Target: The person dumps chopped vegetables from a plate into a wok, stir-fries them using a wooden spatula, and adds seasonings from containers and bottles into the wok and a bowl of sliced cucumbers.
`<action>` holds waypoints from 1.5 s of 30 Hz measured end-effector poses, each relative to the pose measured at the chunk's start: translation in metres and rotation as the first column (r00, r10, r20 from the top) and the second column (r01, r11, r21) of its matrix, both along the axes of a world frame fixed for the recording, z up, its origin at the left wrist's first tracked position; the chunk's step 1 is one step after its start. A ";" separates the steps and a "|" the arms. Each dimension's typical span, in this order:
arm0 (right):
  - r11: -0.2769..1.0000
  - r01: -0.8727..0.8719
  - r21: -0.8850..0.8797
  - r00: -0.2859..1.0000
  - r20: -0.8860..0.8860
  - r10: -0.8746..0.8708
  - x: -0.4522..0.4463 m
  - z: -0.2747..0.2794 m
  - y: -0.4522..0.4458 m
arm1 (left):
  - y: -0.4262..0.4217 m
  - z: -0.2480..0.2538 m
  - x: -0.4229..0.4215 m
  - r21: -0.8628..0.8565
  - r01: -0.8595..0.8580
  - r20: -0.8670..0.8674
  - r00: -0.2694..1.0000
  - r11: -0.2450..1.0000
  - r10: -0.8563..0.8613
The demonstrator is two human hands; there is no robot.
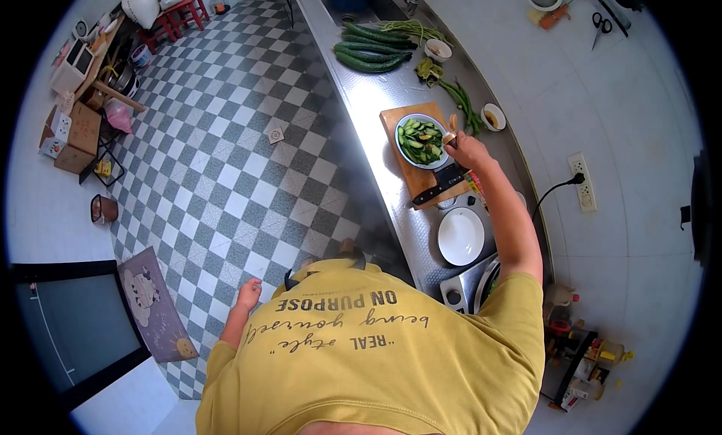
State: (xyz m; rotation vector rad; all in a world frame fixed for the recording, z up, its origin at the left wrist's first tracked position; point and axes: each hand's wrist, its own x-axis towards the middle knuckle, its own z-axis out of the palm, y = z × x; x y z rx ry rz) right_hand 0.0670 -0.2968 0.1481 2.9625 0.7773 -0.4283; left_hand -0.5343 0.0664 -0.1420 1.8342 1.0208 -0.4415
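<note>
My right hand reaches over the counter to the right rim of a bowl full of sliced cucumber. Its fingers are closed around something small; an orange-brown piece shows just beyond them, and I cannot make out what it is. Under the bowl lies a wooden cutting board. A black-handled kitchen knife rests across the board's near end. At my side, low over the floor, hangs my left hand, its fingers curled with nothing visible in them.
Whole cucumbers, green peppers and small bowls line the counter towards the sink. A white plate sits nearer me, beside the stove. A black plug is in the wall socket.
</note>
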 end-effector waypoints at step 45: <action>0.723 -0.186 0.665 0.980 0.078 0.181 -0.180 0.107 0.070 | -0.092 0.382 0.273 0.793 0.188 0.586 0.021 0.579 -0.810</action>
